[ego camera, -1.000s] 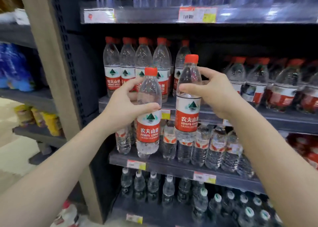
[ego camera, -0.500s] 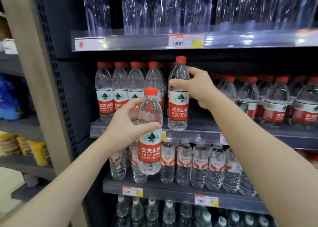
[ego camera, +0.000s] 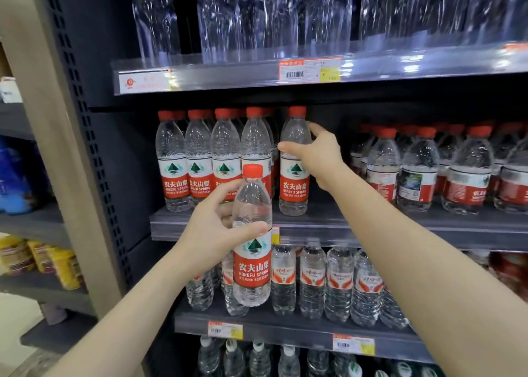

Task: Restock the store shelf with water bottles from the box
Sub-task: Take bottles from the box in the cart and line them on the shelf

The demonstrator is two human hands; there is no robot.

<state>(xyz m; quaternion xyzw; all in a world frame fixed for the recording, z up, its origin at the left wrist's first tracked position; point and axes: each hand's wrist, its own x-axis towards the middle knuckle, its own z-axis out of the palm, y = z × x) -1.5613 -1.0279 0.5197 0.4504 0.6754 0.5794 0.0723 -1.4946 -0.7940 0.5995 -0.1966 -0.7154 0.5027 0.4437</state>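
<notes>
Head cam: right grip point(ego camera: 323, 154) wrapped round a bottle point(ego camera: 294, 188) standing on the shelf point(ego camera: 371, 228) beside the row point(ego camera: 197, 162), basically placed. Left grip point(ego camera: 211, 234) curled round the next bottle point(ego camera: 252, 265), in the air out front. Gap on the right left to fill; box not visible.

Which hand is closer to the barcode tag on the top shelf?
Right. The right hand holds one bottle below the barcode tag; the left hand grips another bottle lower down.

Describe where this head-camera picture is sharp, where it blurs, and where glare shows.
Head view: the held bottle in the left hand reads sharp; the top-shelf bottles smear; the clear price rail glares; the far-right bottles go soft.
</notes>
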